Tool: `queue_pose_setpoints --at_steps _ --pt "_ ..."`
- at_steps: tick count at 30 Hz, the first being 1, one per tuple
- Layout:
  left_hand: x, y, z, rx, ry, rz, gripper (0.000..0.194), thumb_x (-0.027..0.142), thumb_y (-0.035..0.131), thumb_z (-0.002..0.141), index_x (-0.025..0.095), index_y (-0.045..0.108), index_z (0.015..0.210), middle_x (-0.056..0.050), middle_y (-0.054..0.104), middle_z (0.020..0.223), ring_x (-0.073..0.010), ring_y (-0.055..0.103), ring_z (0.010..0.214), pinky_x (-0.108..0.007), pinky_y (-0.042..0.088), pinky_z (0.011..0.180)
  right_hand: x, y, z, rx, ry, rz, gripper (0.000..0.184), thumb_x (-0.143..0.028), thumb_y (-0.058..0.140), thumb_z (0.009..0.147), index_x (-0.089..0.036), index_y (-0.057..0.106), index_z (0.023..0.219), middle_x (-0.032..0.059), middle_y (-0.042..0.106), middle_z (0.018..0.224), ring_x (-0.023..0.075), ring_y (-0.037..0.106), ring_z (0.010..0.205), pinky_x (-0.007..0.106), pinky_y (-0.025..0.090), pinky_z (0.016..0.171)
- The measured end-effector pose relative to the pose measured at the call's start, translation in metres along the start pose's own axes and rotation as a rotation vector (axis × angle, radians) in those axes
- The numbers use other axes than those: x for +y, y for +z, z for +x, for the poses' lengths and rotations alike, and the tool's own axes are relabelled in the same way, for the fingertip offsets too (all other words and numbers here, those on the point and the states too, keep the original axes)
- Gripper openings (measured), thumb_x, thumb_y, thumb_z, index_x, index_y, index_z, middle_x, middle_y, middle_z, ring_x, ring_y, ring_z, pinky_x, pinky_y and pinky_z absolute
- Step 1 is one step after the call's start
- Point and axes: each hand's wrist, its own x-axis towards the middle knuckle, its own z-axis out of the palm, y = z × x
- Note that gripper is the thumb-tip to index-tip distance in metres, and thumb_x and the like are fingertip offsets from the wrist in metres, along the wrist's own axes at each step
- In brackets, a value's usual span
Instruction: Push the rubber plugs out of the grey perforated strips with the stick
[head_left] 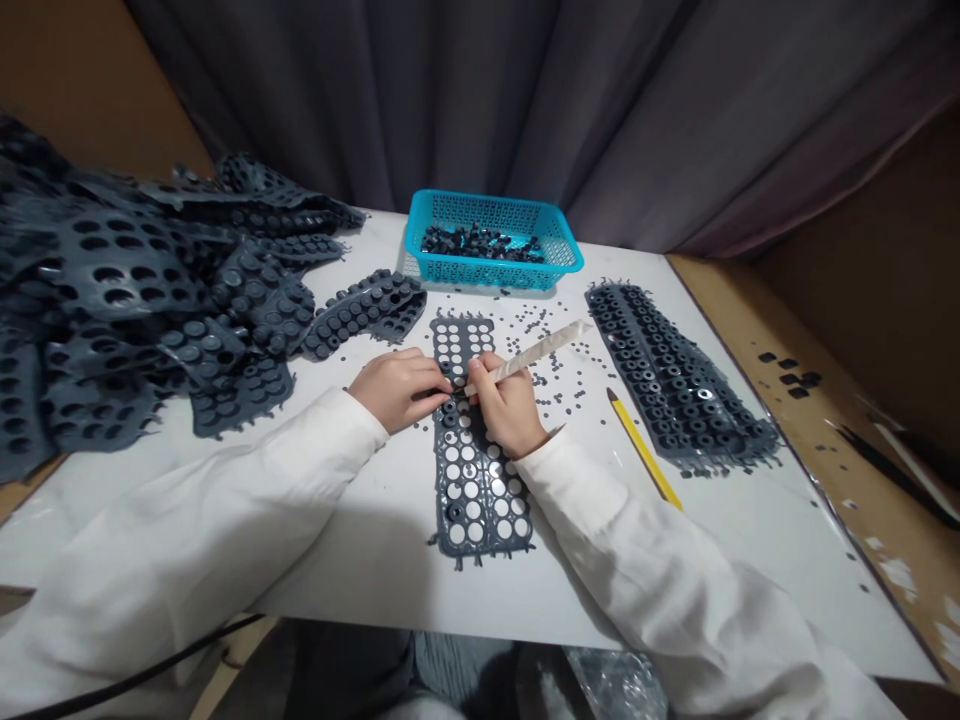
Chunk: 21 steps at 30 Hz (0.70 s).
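A dark grey rubber sheet [475, 450] with rows of round holes lies lengthwise before me, white surface showing through most of the holes. In my right hand [514, 405] is a pen-like tool [544, 347] wrapped in whitish material, its thin tip pointing left at the sheet. My left hand [401, 388] rests at the sheet's left edge, fingertips pinched together close to that tip. What they pinch is too small and too covered to make out. A few dark rubber rings [455, 512] still sit in the sheet's holes.
A blue basket [491, 275] of small dark pieces stands at the back. Rubber sheets [127, 270] are heaped at left. A studded sheet [671, 375] and a yellow pencil-like stick [643, 450] lie at right. Small dark discs [551, 385] litter the white table [360, 560].
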Motion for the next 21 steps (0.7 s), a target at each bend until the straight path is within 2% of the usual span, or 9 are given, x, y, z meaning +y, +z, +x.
queue_pose_setpoints --at_steps 9,21 --pt "0.0 0.001 -0.001 0.036 -0.018 0.01 0.009 0.02 0.057 0.076 0.018 0.067 0.077 -0.003 0.07 0.077 -0.015 0.061 0.073 -0.027 0.046 0.071 0.001 0.001 0.0 -0.024 -0.025 -0.072 0.031 -0.03 0.038 0.09 -0.021 0.044 0.061 -0.0022 0.05 0.051 0.013 0.049 0.051 0.024 0.035 0.056" --pt "-0.014 -0.003 -0.001 0.057 0.022 -0.061 0.009 0.015 0.056 0.073 0.017 0.065 0.072 -0.002 0.069 0.071 -0.0138 0.06 0.068 -0.026 0.046 0.069 0.001 0.001 0.0 -0.018 -0.003 -0.086 0.032 -0.031 0.038 0.09 -0.022 0.04 0.059 -0.0023 0.049 0.049 0.0133 0.049 0.05 0.024 0.034 0.054"
